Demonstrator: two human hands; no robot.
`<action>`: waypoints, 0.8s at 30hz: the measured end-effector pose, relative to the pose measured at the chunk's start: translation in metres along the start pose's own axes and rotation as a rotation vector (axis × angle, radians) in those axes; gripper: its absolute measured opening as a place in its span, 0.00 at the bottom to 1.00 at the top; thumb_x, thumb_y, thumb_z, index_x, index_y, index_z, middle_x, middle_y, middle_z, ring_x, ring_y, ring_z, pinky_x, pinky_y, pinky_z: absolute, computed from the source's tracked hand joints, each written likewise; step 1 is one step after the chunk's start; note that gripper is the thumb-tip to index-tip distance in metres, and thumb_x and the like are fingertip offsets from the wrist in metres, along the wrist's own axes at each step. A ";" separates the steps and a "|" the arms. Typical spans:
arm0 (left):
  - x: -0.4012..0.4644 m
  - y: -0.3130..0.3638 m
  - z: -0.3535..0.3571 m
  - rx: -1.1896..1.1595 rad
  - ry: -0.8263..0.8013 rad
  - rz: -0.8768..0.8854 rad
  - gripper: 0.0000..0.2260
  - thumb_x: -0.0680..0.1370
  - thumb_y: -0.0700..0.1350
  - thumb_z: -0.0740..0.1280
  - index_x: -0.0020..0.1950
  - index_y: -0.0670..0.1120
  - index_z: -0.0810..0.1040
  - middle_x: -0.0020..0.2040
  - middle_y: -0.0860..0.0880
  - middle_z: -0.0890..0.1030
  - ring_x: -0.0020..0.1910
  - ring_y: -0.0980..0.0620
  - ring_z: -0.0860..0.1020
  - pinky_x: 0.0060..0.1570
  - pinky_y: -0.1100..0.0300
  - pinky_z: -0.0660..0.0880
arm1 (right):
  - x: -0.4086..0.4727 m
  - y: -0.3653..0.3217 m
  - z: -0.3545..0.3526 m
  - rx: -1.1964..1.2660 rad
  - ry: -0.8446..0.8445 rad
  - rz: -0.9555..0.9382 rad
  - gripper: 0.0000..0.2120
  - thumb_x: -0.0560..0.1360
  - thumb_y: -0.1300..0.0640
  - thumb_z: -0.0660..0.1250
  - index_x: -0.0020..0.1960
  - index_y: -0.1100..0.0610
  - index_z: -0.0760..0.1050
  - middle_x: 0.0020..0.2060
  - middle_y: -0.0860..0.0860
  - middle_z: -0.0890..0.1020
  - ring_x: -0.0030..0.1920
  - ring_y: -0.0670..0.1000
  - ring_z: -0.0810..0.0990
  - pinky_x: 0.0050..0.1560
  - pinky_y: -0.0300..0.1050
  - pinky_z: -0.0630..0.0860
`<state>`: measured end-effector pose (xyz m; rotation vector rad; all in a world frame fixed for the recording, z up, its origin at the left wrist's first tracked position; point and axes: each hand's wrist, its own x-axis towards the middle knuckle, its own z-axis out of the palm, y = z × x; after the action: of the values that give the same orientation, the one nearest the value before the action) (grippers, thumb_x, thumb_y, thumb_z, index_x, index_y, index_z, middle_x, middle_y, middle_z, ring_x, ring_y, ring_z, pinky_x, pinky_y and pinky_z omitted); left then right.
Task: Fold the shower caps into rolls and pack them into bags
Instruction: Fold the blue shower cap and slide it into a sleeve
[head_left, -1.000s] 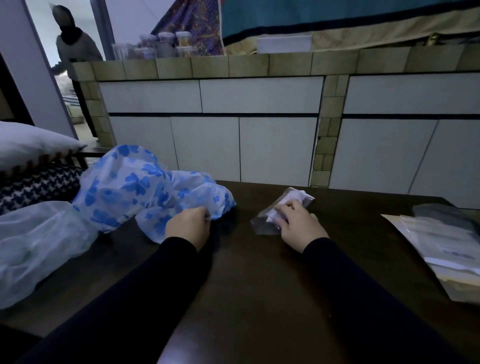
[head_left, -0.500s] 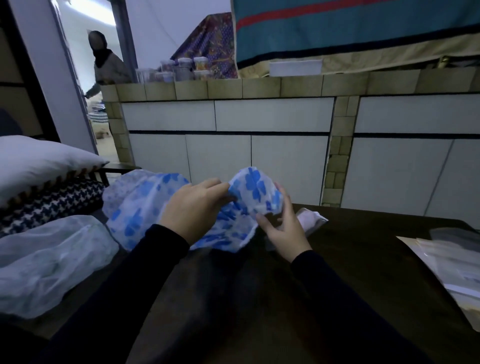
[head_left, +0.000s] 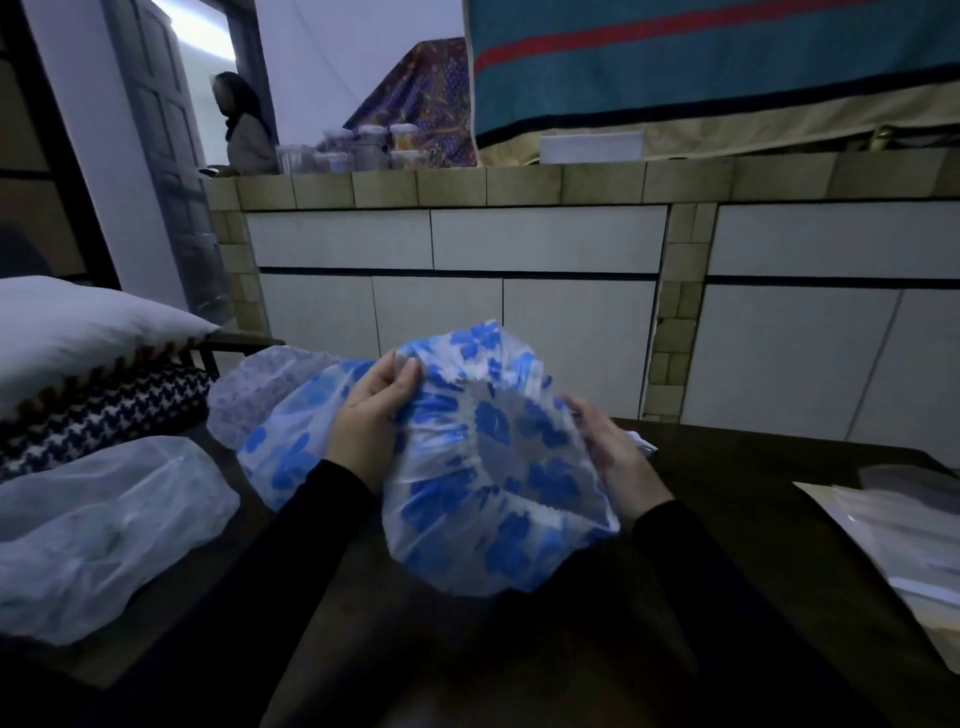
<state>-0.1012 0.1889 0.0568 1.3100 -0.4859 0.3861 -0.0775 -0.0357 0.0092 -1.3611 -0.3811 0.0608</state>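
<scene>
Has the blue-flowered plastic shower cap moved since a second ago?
Yes. The blue-flowered plastic shower cap has come off the heap at the left and now hangs between the left hand and right hand, above the dark table.

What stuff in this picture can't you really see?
- Right hand, head view: its fingers go behind the blue-flowered shower cap, so their grip is hidden.
- White packet: mostly behind that hand.
- Stack of bags: cut off by the right edge.
- Jars on the counter: too small and dim to tell contents.
</scene>
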 end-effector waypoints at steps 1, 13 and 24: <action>0.001 -0.003 0.001 0.009 0.013 -0.027 0.10 0.80 0.39 0.58 0.38 0.43 0.65 0.29 0.52 0.72 0.30 0.59 0.71 0.33 0.69 0.70 | -0.002 0.001 -0.004 -0.008 -0.030 0.026 0.20 0.76 0.47 0.63 0.65 0.54 0.73 0.59 0.55 0.80 0.56 0.51 0.80 0.51 0.45 0.78; -0.002 -0.053 -0.030 0.241 0.145 -0.501 0.07 0.75 0.43 0.70 0.48 0.40 0.81 0.44 0.41 0.83 0.45 0.44 0.78 0.48 0.54 0.77 | -0.017 -0.004 -0.042 -0.036 0.236 0.093 0.06 0.78 0.61 0.63 0.43 0.59 0.76 0.36 0.54 0.81 0.33 0.49 0.81 0.34 0.42 0.77; -0.006 -0.059 -0.002 0.421 -0.025 -0.270 0.05 0.78 0.39 0.65 0.45 0.48 0.79 0.40 0.52 0.83 0.39 0.59 0.79 0.43 0.66 0.76 | -0.035 -0.010 -0.063 -0.077 -0.007 0.547 0.29 0.66 0.42 0.73 0.62 0.57 0.77 0.58 0.59 0.81 0.60 0.60 0.79 0.66 0.57 0.70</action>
<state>-0.0748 0.1775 0.0046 1.7652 -0.2473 0.2522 -0.0933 -0.1064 0.0006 -1.5095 -0.0075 0.5071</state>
